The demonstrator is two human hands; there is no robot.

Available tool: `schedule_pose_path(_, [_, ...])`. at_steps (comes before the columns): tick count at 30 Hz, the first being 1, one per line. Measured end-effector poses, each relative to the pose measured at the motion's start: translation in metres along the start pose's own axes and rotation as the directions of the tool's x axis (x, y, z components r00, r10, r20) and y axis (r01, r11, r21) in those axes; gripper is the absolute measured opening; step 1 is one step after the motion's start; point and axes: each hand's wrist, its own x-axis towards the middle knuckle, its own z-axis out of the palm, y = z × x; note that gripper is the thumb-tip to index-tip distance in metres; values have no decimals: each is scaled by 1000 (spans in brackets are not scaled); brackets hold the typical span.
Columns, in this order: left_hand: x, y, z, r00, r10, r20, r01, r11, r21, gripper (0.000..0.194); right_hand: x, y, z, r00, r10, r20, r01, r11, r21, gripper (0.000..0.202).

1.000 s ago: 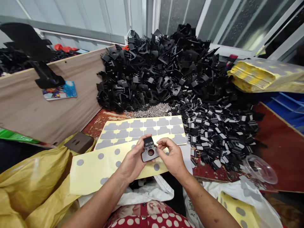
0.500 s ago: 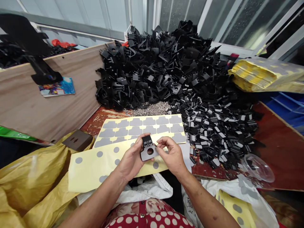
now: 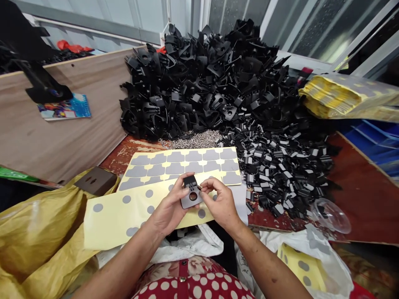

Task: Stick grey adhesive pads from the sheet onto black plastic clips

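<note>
My left hand (image 3: 170, 211) grips a black plastic clip part (image 3: 188, 202) with a round hole and a hinged top, thumb on its face. At the part's right edge, my right hand (image 3: 220, 203) is closed in a pinch by the hinge. A small thin piece shows at those fingertips, too small to name. Beneath both hands lies a pale yellow sheet with grey round stickers (image 3: 102, 226). Behind it is a sheet of grey shaped stickers (image 3: 176, 156).
A tall heap of black plastic clip parts (image 3: 202, 74) fills the back. Small metal pieces (image 3: 199, 139) lie before it, and small black clips (image 3: 274, 166) to the right. A clear plastic bowl (image 3: 335, 216) lies near the right edge. A wooden board (image 3: 99, 91) borders the left.
The view has shifted slightly, so most things sit a little further left. My left hand still holds the clip part, and my right fingers remain pinched at its edge.
</note>
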Motion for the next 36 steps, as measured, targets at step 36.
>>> schedule_pose_path(36, [-97, -63, -129, 971, 223, 87, -101, 51, 994, 51, -38, 43, 20, 797, -183, 576, 555, 599, -577, 46])
